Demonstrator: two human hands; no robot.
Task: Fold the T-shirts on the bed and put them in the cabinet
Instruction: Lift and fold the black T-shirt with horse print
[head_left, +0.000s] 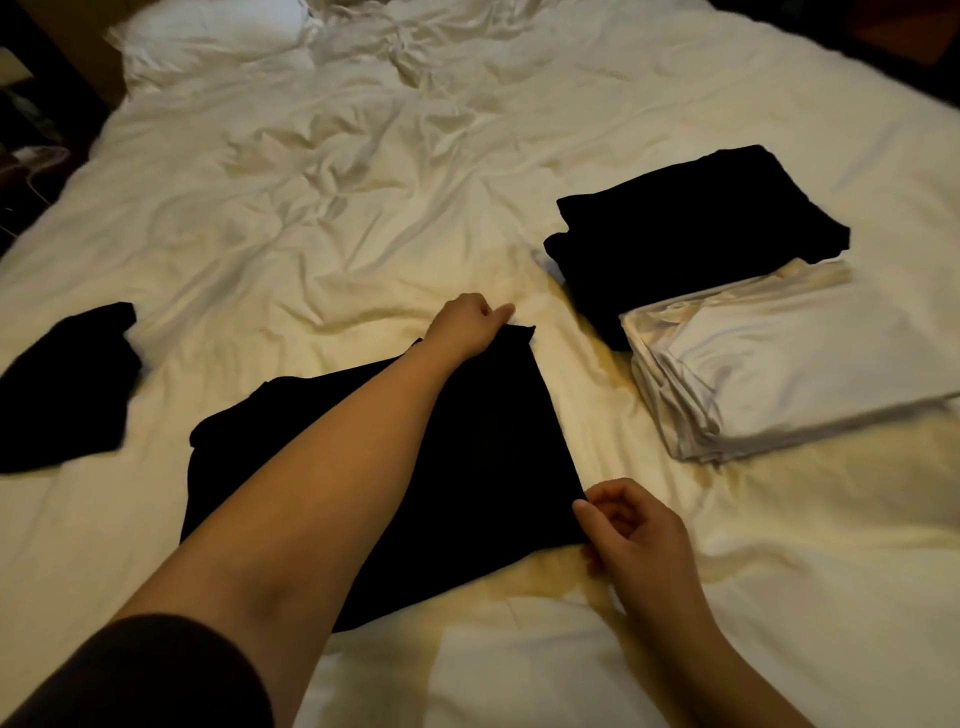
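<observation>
Right hand & left hand pinch corners of half-folded black cotton T-shirt, mid-bed; two folded stacks done, one crumpled black tee left, cabinet pending.

Rumpled white duvet over bed, pillow far end (dim, warm light).

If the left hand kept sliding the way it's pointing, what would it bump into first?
Probably nothing soon: the left hand, holding the black T-shirt by its far corner, points up the bed over bare wrinkled sheet. The folded black stack lies off to its right.
</observation>
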